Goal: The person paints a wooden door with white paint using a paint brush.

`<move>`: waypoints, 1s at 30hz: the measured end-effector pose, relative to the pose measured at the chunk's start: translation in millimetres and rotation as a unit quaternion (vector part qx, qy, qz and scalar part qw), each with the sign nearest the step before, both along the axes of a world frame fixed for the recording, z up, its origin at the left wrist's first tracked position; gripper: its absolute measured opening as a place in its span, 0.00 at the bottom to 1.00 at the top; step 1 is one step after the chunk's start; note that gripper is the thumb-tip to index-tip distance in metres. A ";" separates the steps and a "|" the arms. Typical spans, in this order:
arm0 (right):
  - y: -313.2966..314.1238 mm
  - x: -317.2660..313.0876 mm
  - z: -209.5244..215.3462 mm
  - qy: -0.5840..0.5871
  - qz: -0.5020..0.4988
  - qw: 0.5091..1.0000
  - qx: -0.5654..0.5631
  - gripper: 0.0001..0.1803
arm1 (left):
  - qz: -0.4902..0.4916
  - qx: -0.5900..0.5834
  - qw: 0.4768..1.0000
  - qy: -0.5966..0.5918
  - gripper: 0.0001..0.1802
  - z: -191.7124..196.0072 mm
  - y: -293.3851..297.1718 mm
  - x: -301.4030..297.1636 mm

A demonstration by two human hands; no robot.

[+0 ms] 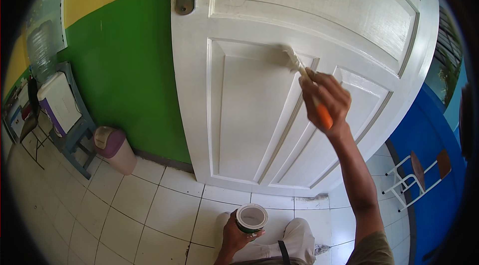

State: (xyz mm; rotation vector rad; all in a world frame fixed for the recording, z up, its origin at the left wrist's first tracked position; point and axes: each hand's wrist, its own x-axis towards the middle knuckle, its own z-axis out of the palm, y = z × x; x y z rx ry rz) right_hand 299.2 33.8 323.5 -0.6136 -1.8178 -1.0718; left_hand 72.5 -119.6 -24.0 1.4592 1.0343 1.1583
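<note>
— Which step is in hand here?

— Painting the white panelled wooden door (259,115), I'd judge. The right hand (327,98) is clamped around the orange handle of a flat paintbrush (299,70), its bristles touching the top rail of the door's lower left panel, just right of that panel's middle.

— And the other hand?

— The left hand (239,235) is low and near, closed around a small round paint tin with a green rim (251,217), held upright above the white floor tiles (149,210). The two hands are well apart, one up at the door, one down by the knee.

— How far along does it look?

— Hard to tell; the door is white all over, so fresh coat and old are difficult to separate.

— What does the next move call for?

— Probably a steady stroke along the moulding, keeping bristles flat in the groove, and bringing the brush down to the tin when it runs dry.

— Anything nearby?

— A green and yellow wall (129,65) on the left, with a pink lidded bin (116,148) at its foot.
</note>
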 end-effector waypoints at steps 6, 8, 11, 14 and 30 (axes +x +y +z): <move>-2.2 2.3 -139.1 -0.305 -0.065 0.940 -0.142 0.11 | -0.015 0.017 0.999 0.047 0.52 9.5 -3.1 5.1; -6.8 6.7 -148.9 -0.249 0.011 0.879 -0.406 0.10 | -0.018 0.017 0.998 0.055 0.52 13.9 -5.3 5.9; 1.0 24.2 -107.2 -0.117 0.061 0.951 -0.280 0.10 | -0.022 0.023 0.998 0.054 0.51 12.9 -5.6 6.3; -8.3 33.1 -21.4 0.034 0.035 0.994 -0.097 0.10 | -0.024 0.032 0.998 0.053 0.51 5.1 -8.8 9.0; -51.7 112.4 -46.7 0.059 0.033 0.926 -0.371 0.06 | -0.054 0.033 0.996 0.062 0.53 9.9 -8.1 30.1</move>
